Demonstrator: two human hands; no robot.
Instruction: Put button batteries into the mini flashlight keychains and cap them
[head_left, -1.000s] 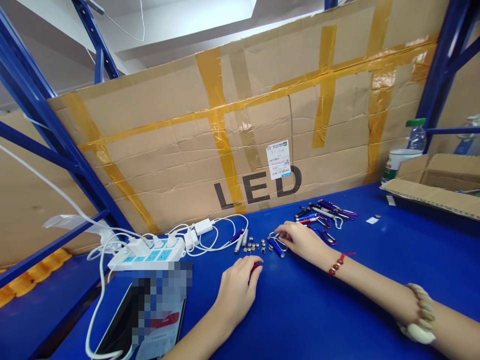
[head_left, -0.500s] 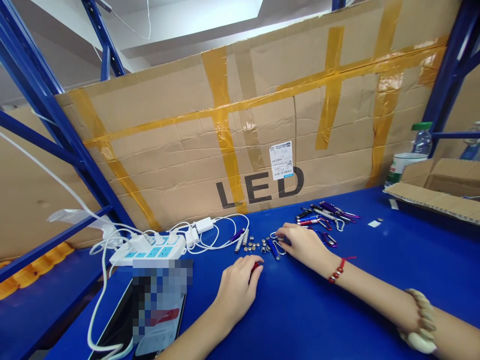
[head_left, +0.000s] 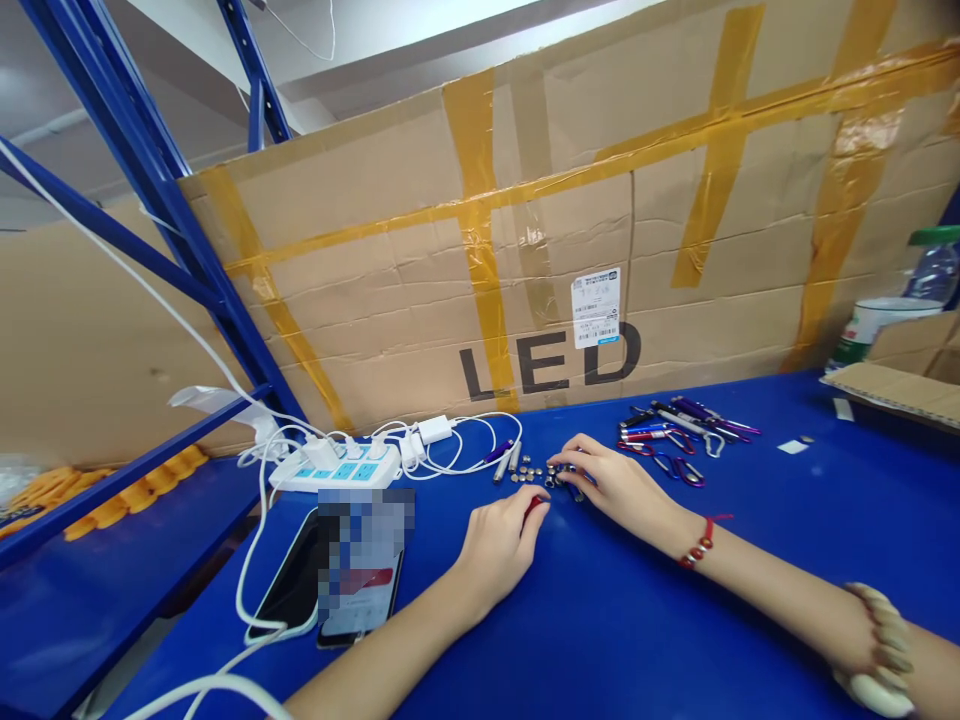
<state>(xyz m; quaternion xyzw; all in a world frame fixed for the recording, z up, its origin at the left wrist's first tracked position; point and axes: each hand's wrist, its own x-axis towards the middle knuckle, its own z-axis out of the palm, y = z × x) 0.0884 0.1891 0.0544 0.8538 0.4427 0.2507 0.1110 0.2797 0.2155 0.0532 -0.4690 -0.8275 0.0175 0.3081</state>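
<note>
My left hand [head_left: 499, 545] rests low over the blue table, fingers closed round a small red metal tube [head_left: 534, 504], most of which they hide. My right hand [head_left: 611, 485] is in a pinch beside it, its fingertips down among small silver parts; what lies between them is hidden. Just left of those fingertips are several small round silver button cells [head_left: 527, 472]. A blue keychain flashlight [head_left: 574, 492] lies partly under the right hand. Two slim silver tubes [head_left: 508, 463] and a purple tube [head_left: 499, 452] lie behind the left hand.
Several coloured keychain flashlights with carabiners [head_left: 667, 432] lie at the back right. A white power strip [head_left: 341, 470] with cables and two phones [head_left: 289, 580] are at the left. A large cardboard sheet [head_left: 390, 300] stands behind, an open carton [head_left: 900, 390] to the right.
The view has swung left, so the scene sits farther right. My right hand has come closer to my left hand, over the small silver parts. The left hand still holds the red tube.
</note>
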